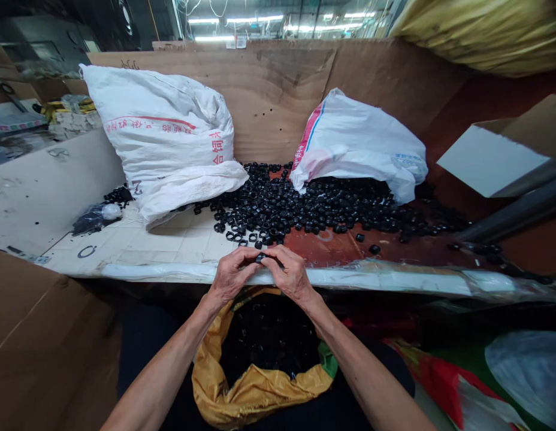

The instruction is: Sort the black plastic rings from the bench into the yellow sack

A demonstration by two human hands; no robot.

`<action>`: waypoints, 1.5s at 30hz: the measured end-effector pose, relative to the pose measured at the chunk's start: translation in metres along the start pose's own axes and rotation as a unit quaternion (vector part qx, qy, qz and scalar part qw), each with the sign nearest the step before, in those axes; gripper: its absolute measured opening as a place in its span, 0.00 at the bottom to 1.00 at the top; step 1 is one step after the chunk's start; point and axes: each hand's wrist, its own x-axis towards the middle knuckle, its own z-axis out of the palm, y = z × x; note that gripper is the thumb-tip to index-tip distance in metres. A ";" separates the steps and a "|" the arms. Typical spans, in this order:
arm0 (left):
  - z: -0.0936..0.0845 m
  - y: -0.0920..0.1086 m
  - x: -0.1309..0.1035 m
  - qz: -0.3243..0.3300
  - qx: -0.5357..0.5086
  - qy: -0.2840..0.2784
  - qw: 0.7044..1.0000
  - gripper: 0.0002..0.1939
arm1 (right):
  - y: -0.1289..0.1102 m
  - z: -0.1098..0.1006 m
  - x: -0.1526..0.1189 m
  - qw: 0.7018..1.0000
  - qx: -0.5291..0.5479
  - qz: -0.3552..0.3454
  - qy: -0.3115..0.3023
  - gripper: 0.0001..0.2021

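Note:
Both hands meet at the front edge of the bench. My left hand (233,274) and my right hand (289,273) pinch one small black ring-like part (260,258) between their fingertips. Just beyond the fingers, a heap of similar black parts (278,206) spreads over the bench, with a few loose ones near its front. Below my wrists stands an open yellow sack (255,392) that holds many black parts.
Two white woven sacks lie on the bench, one at the left (170,131) and one at the right (363,140). A wooden board (269,90) rises behind them. White wrapping (377,278) covers the front edge. A cardboard box (493,158) is at the right.

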 end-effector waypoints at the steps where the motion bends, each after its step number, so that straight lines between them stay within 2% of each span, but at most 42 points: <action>1: 0.000 0.002 -0.002 0.005 0.009 0.003 1.000 0.09 | -0.002 0.001 -0.001 1.000 -0.021 0.003 -0.002 0.09; 5: 0.000 0.010 -0.014 0.016 0.030 0.018 0.999 0.08 | -0.014 0.006 -0.007 0.996 -0.083 0.011 -0.008 0.15; 9: 0.000 0.018 -0.023 0.021 0.024 0.020 0.999 0.07 | -0.029 0.005 -0.016 0.999 -0.020 0.017 0.023 0.09; 13: 0.000 0.026 -0.031 0.026 0.020 0.002 0.999 0.09 | -0.038 -0.003 -0.029 1.000 0.018 0.002 0.003 0.09; 15: 0.001 0.029 -0.037 0.026 0.022 -0.009 0.999 0.10 | -0.040 -0.006 -0.035 1.000 -0.008 0.020 -0.015 0.09; 18: 0.005 0.030 -0.047 0.021 0.021 -0.018 0.999 0.10 | -0.043 -0.008 -0.046 0.996 -0.057 0.058 -0.043 0.16; 21: 0.011 0.031 -0.055 0.000 0.016 -0.010 1.000 0.10 | -0.048 -0.011 -0.057 0.995 -0.034 0.088 -0.017 0.09; 23: 0.014 0.032 -0.058 -0.013 0.013 -0.010 1.000 0.09 | -0.052 -0.013 -0.063 0.996 0.004 0.088 -0.007 0.11; 28: 0.018 0.036 -0.061 -0.027 0.008 -0.025 0.999 0.09 | -0.052 -0.018 -0.073 0.993 0.021 0.114 -0.035 0.08; 34: 0.023 0.036 -0.070 -0.052 -0.003 -0.059 0.997 0.09 | -0.052 -0.024 -0.082 0.992 0.026 0.121 -0.028 0.07; 39: 0.025 0.037 -0.080 -0.103 -0.019 -0.067 0.992 0.10 | -0.053 -0.026 -0.089 0.995 0.041 0.087 -0.034 0.09; 42: 0.025 0.040 -0.084 -0.114 -0.022 -0.080 0.990 0.09 | -0.053 -0.025 -0.095 0.991 0.011 0.129 -0.046 0.12; 45: 0.024 0.039 -0.087 -0.117 -0.026 -0.078 0.990 0.10 | -0.054 -0.024 -0.103 0.988 0.016 0.146 -0.043 0.08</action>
